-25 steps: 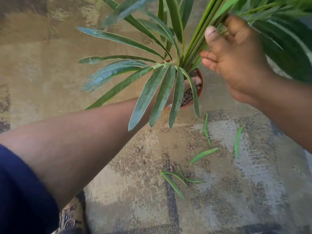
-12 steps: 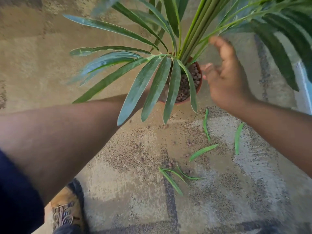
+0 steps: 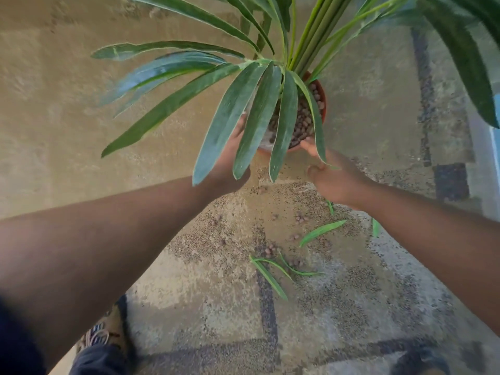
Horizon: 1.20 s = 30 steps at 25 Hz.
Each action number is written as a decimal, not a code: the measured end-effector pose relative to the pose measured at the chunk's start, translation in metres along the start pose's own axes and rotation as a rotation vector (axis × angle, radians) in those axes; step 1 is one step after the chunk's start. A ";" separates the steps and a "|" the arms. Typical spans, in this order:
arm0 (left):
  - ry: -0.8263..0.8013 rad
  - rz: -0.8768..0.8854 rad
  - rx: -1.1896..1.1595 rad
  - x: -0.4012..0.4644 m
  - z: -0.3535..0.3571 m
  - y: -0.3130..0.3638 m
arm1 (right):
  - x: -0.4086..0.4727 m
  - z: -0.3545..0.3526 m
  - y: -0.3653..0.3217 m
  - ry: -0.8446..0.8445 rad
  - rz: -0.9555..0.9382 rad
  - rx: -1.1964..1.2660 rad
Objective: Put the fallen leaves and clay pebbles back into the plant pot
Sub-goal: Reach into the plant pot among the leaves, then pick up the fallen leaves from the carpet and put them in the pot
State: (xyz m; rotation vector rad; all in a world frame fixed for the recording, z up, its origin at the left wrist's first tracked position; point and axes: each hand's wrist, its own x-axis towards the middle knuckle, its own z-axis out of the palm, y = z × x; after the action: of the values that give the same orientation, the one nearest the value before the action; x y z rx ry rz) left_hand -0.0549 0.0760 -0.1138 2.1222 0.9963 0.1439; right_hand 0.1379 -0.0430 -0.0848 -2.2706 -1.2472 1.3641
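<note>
My left hand (image 3: 230, 161) and right hand (image 3: 328, 177) cupped the plant pot (image 3: 323, 98) by its near rim, fingers partly open, leaves covering them.

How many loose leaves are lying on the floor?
5, maybe more: one long leaf mid-floor, two stub ends peeking out beside the right forearm, and a crossed pair nearer the feet. The arm may hide others.
</note>
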 end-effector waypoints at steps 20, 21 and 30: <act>-0.841 -0.102 0.366 -0.181 0.144 -0.023 | -0.123 0.171 0.107 -0.321 0.348 0.091; -0.864 -0.096 0.409 -0.183 0.150 -0.025 | -0.122 0.176 0.107 -0.350 0.328 0.030; -0.883 0.019 0.590 -0.197 0.161 -0.044 | -0.113 0.198 0.115 -0.526 0.162 -0.564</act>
State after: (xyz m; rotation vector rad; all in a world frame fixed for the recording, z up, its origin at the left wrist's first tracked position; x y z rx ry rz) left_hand -0.1531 -0.1397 -0.2148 2.3122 0.4953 -1.1055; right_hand 0.0181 -0.2438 -0.1870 -2.4878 -1.8393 1.9626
